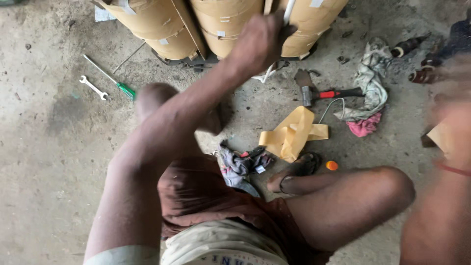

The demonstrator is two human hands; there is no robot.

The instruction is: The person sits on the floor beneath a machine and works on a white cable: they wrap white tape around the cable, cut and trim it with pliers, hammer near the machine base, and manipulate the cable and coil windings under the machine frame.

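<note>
Head view: I see the left hand (260, 41) with fingers clenched on a thin white strip (288, 12) against the tan paper-wrapped cylindrical coils (223, 24). The right hand (449, 88) is blurred; I cannot tell its fingers' state. Risk: the strip could slip from the grip, and the red-handled hammer (326, 93) lies near the feet.

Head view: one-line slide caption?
Left hand grips white strip at paper-wrapped coils; hammer, screwdriver, spanner on floor.
</note>
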